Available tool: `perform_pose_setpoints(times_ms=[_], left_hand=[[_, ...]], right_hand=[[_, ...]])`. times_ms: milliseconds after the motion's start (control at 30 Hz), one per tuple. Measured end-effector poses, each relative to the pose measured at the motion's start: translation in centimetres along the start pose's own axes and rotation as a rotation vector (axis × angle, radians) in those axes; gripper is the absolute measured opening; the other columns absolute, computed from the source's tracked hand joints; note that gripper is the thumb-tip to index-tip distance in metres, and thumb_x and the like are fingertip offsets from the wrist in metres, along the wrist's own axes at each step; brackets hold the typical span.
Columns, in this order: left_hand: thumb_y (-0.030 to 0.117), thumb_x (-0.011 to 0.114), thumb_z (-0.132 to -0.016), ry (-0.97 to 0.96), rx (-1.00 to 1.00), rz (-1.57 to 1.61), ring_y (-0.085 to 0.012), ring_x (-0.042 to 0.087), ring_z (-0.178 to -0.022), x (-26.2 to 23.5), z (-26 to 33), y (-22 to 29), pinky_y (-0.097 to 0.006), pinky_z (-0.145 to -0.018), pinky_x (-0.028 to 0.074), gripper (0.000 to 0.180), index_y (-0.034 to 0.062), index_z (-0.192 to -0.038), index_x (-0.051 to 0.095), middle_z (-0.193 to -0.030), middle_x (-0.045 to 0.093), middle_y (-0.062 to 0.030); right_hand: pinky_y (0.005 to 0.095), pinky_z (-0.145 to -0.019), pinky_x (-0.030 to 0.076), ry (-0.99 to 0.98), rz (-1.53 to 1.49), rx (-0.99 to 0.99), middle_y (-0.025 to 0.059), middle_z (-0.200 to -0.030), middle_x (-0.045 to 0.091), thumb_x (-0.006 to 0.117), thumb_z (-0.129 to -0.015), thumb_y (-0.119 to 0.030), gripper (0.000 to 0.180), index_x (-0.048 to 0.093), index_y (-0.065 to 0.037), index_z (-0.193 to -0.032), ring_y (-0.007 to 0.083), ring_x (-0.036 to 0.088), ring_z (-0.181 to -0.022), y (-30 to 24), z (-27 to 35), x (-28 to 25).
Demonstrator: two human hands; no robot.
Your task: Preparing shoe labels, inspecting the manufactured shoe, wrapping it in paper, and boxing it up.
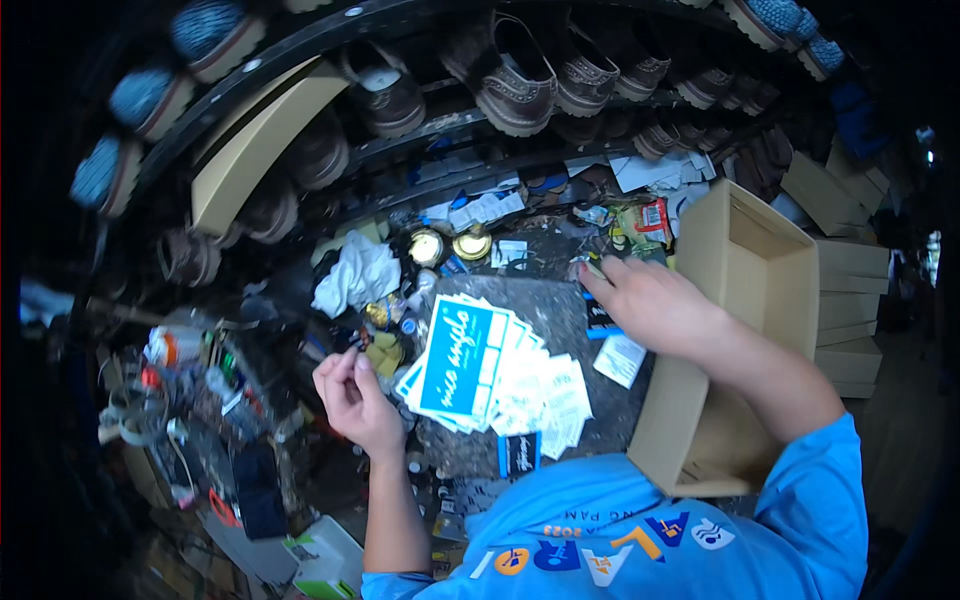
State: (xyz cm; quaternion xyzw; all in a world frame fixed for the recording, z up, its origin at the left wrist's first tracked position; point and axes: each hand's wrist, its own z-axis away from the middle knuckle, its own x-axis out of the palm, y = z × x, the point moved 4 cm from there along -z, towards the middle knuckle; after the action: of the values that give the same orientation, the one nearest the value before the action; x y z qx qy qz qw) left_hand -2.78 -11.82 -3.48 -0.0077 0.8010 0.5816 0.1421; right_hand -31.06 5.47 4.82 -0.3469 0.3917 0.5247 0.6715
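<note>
Our left hand [355,395] pinches a small dark piece at nine o'clock of the fanned blue cards [490,375]; our right hand [645,300] presses fingertips on the workbench [560,305]. A careless elbow could tip the open cardboard box [745,300].

Dim workshop, shoe-laden racks [520,110] behind cluttered bench [560,300]

Bright blue short-sleeved shirt [640,530] worn, printed with orange, white and dark blue shapes across the front, forearms left bare below the sleeves
</note>
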Motion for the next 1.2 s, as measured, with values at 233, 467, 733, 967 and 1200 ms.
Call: perform_pose_setpoints(times_ms=[233,467,733,967,1200], left_hand=[[-0.003,0.062,-0.086,-0.355,-0.140,-0.070,-0.0197,0.061,-0.081,13.0,1.0,-24.2,-0.031,-0.073,0.050,0.015,0.0001,-0.099,0.068,-0.091,0.061,-0.0098],[0.005,0.066,-0.082,-0.960,-0.148,-0.275,-0.0379,0.064,-0.099,26.7,5.2,-33.4,-0.044,-0.092,0.050,0.018,0.0057,-0.098,0.073,-0.100,0.068,-0.0161],[0.017,0.053,-0.094,-1.540,0.018,-0.863,-0.0366,0.044,-0.131,32.6,9.8,-37.0,-0.049,-0.103,0.045,0.037,0.0287,-0.127,0.064,-0.140,0.044,-0.0120],[0.022,0.048,-0.097,-1.352,0.236,-0.990,-0.0296,0.048,-0.117,32.1,11.7,-39.7,-0.048,-0.093,0.046,0.026,0.0252,-0.114,0.067,-0.124,0.048,-0.0086],[0.028,0.069,-0.086,-1.262,-0.078,-0.650,-0.0349,0.071,-0.091,26.9,8.7,-35.4,-0.047,-0.082,0.052,0.027,0.0124,-0.108,0.070,-0.095,0.073,-0.0166]], right_hand=[[0.0418,-0.097,0.048,-0.251,-0.255,0.222,0.0185,-0.118,0.055,0.065,-0.076,-0.005,0.067,0.046,0.005,-0.139,0.0361,0.057,-0.109,2.4,2.7,0.6],[0.0407,-0.099,0.048,-0.370,-0.388,0.459,0.0157,-0.115,0.057,0.085,-0.063,-0.010,0.087,0.049,-0.002,-0.141,0.0359,0.057,-0.110,3.5,4.5,2.9],[0.0400,-0.094,0.051,-0.364,-0.371,0.548,0.0129,-0.108,0.062,0.082,-0.063,-0.009,0.080,0.054,-0.007,-0.139,0.0338,0.060,-0.106,4.3,3.5,4.6],[0.0406,-0.092,0.052,-0.339,-0.359,0.549,0.0126,-0.110,0.064,0.078,-0.068,-0.012,0.074,0.055,-0.008,-0.138,0.0331,0.063,-0.104,3.5,3.2,4.9],[0.0416,-0.079,0.057,-0.306,-0.271,0.447,0.0140,-0.109,0.065,0.074,-0.074,-0.013,0.055,0.059,-0.002,-0.125,0.0338,0.068,-0.090,3.2,2.2,3.9]])
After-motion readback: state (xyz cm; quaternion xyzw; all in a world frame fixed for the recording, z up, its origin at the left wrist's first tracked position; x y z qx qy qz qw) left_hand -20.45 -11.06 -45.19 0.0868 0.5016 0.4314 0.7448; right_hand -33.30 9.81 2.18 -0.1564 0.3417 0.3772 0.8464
